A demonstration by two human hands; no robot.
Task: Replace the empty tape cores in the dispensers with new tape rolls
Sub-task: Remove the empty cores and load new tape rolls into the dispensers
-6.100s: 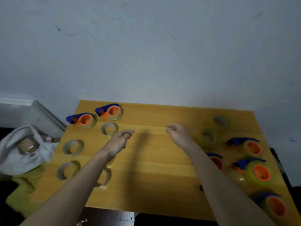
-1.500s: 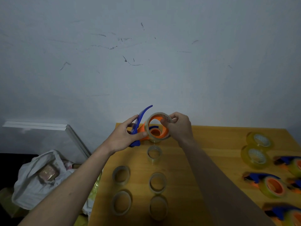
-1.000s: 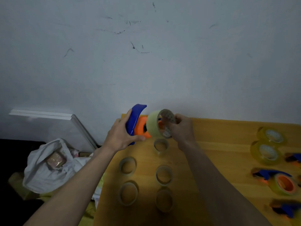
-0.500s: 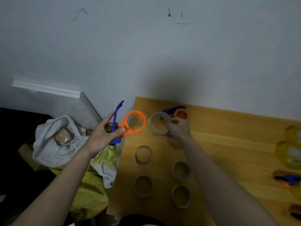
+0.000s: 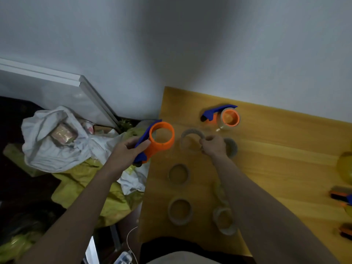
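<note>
Yellow wood filled the right of my view — a table (image 5: 276,159) pushed against a pale grey wall (image 5: 171,44), its near edge just under the camera. Nearest me on the table stood two empty cores side by side, one on the left (image 5: 180,211) and one on the right (image 5: 224,221) partly hidden by my right forearm. Behind them sat another core (image 5: 178,175), alone on the left.

Farther out, I had my right hand (image 5: 213,146) low over the table, its fingertips pinching the rim of an empty tape core (image 5: 191,139) held upright on edge; whether that core touched the wood I could not tell. Just behind the hand, one more core (image 5: 231,147) showed half covered. My left hand (image 5: 125,151) was beyond the table's left edge, curled round the blue handle of a dispenser (image 5: 159,141), thumb pressed on its orange neck — the orange hub ring stood bare, with nothing on it.

Past both hands, near the wall, a second dispenser (image 5: 223,117) lay on the table with a thin core around its orange hub. At the right edge a yellowish tape roll (image 5: 345,170) was cut off by the frame, and blurred dispenser parts (image 5: 341,195) lay nearer me.

Off the table to the left, a white cloth bundle (image 5: 55,141) lay over yellow-green plastic (image 5: 95,191), with a white panel (image 5: 57,88) leaning behind.
</note>
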